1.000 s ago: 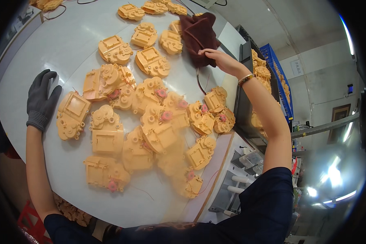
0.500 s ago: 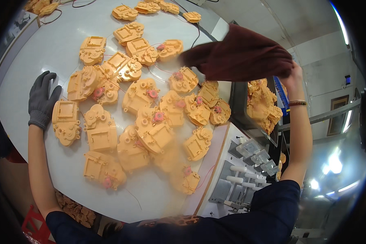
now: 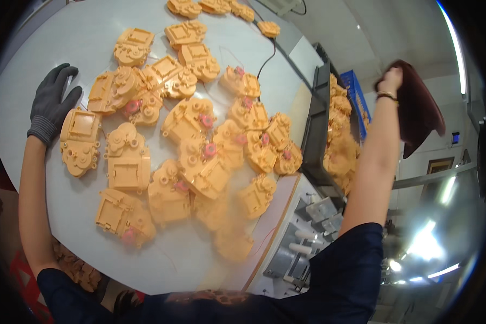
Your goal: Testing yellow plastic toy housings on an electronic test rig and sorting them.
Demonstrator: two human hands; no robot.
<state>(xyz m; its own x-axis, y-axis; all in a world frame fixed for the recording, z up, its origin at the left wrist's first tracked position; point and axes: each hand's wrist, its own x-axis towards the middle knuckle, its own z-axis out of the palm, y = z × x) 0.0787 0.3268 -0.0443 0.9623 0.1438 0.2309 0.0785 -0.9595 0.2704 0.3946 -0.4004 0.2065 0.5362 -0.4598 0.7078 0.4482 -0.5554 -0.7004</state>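
Note:
My left hand (image 3: 49, 102), in a grey knitted glove, lies on the white table with its fingers stretched out. Just beside it is a yellow plastic housing (image 3: 81, 141) with a square recess. My bare right hand (image 3: 391, 81) is raised far out to the right, closed around a dark maroon cloth (image 3: 417, 108) that hangs down from it. Across the tabletop lie several more yellow housings, some overlapping. Some carry a small pink-red round part (image 3: 209, 149) and thin wires. Toward the table's near right the housings look blurred.
A black bin (image 3: 314, 127) filled with yellow parts stands along the table's right side, with a blue tray (image 3: 355, 94) behind it. Nearer me is a metal fixture with white cylinders (image 3: 303, 241). More brown-yellow parts (image 3: 78, 267) sit below the table's near left edge.
My right hand has swung the cloth from over the table's far right out to the right, past the bin. My left hand stays flat on the table. The whole view has shifted slightly.

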